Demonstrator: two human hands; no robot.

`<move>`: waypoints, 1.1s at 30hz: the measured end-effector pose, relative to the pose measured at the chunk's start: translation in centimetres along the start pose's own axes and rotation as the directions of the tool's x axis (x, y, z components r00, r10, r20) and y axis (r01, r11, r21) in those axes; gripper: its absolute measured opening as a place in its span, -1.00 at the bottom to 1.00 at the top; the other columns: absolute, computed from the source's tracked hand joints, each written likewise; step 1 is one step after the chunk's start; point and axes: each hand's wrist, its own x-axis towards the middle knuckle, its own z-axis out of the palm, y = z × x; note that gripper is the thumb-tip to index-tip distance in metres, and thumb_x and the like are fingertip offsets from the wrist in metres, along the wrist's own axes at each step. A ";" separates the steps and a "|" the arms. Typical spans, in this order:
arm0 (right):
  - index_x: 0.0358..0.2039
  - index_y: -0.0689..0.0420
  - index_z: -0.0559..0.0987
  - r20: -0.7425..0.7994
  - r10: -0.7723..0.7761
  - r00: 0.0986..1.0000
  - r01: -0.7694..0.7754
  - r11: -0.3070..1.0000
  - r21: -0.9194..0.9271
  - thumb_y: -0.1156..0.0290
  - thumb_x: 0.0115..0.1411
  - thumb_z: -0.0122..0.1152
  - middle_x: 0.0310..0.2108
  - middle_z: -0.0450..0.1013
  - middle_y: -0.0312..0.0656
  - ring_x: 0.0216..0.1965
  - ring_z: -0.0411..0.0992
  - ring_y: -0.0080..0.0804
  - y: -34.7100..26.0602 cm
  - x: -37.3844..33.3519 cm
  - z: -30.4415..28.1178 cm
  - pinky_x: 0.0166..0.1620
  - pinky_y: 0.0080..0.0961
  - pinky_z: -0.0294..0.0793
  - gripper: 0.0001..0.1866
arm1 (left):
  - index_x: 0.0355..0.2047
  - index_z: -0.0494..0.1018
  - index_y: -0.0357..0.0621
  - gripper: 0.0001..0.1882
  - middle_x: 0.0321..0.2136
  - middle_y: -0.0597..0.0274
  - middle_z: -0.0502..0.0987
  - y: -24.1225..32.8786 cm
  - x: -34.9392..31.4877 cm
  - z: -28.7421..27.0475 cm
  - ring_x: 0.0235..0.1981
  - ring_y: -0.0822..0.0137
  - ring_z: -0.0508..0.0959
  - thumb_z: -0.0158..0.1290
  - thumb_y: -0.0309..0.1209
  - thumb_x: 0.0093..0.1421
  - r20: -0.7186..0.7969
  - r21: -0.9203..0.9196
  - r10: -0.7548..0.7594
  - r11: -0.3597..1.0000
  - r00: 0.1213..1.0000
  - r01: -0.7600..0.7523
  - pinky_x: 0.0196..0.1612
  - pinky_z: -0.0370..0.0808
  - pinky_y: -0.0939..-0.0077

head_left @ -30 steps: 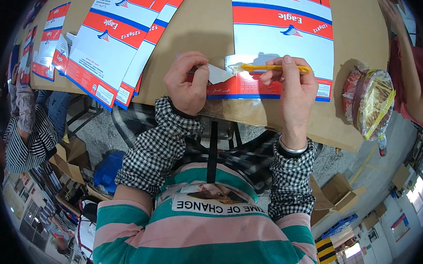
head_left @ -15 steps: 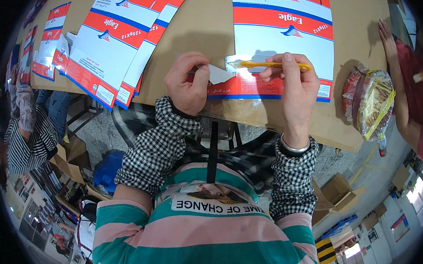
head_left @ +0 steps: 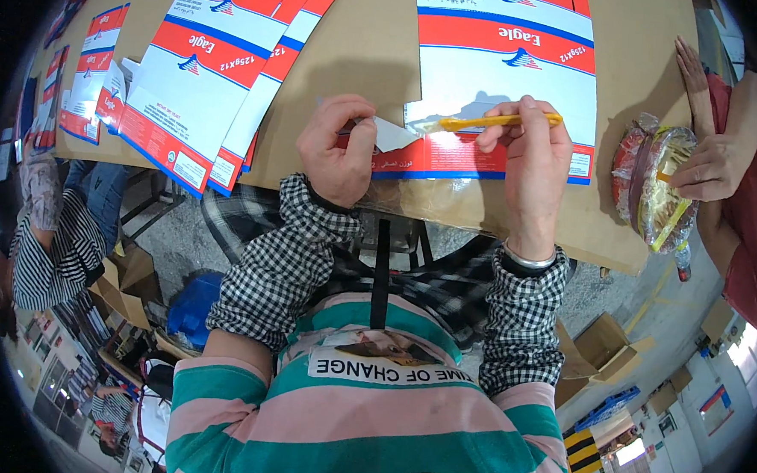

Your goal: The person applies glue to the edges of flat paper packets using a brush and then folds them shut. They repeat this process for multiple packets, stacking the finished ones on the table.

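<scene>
A flat red, white and blue printed carton sheet (head_left: 511,79) lies on the table before me. My left hand (head_left: 338,151) is closed on its near left corner, where a lifted flap (head_left: 392,138) shows its pale grey-white inner side. My right hand (head_left: 532,163) grips a thin yellow-handled brush (head_left: 487,121) between thumb and fingers, held over the sheet's near part. The brush's pale tip points left, close to the flap; whether it touches the card cannot be made out.
More printed carton sheets (head_left: 202,82) overlap at the left of the brown tabletop (head_left: 355,38). To the right, a co-worker's hand (head_left: 712,168) touches a clear-wrapped bundle (head_left: 647,178). Open cardboard boxes (head_left: 604,347) and a blue object (head_left: 193,308) are below table height.
The brush has shifted right, its tip drawing away from the flap. My left hand stays on the corner. A co-worker's hand has come onto the wrapped bundle.
</scene>
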 end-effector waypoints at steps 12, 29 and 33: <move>-0.34 0.24 0.40 -0.041 0.018 0.999 -0.017 0.999 0.034 0.35 0.29 -0.08 -0.45 0.46 -0.04 -0.57 0.41 -0.44 -0.5 -0.9 -0.8 -0.46 -0.52 0.42 -0.79 | -0.45 0.45 -0.33 -0.93 -0.42 0.12 0.50 0.0 -0.1 0.1 -0.46 0.36 0.50 0.02 -0.60 0.02 -0.009 -0.006 0.040 0.999 0.999 -0.040 -0.38 0.45 0.55; -0.41 0.26 0.42 -0.210 -0.237 0.949 0.268 0.953 0.137 0.28 0.31 -0.13 -0.47 0.42 -0.07 -0.58 0.37 -0.45 -4.8 -13.3 -7.3 -0.48 -0.55 0.34 -0.70 | -0.17 0.47 -0.27 -0.63 -0.18 0.01 0.45 3.2 -0.1 -1.4 -0.37 0.18 0.52 0.11 -0.29 0.06 0.137 0.284 0.130 0.944 0.982 -0.165 -0.29 0.45 0.39; -0.41 0.25 0.41 -0.236 -0.282 0.930 0.318 0.939 0.133 0.28 0.31 -0.14 -0.47 0.42 -0.06 -0.58 0.36 -0.46 -4.7 -14.8 -9.0 -0.49 -0.55 0.35 -0.70 | -0.07 0.43 -0.25 -0.56 0.05 -0.13 0.30 3.0 -6.1 -1.8 0.07 -0.10 0.28 0.11 -0.27 0.06 0.198 0.705 0.331 0.606 0.923 -0.369 0.12 0.16 0.08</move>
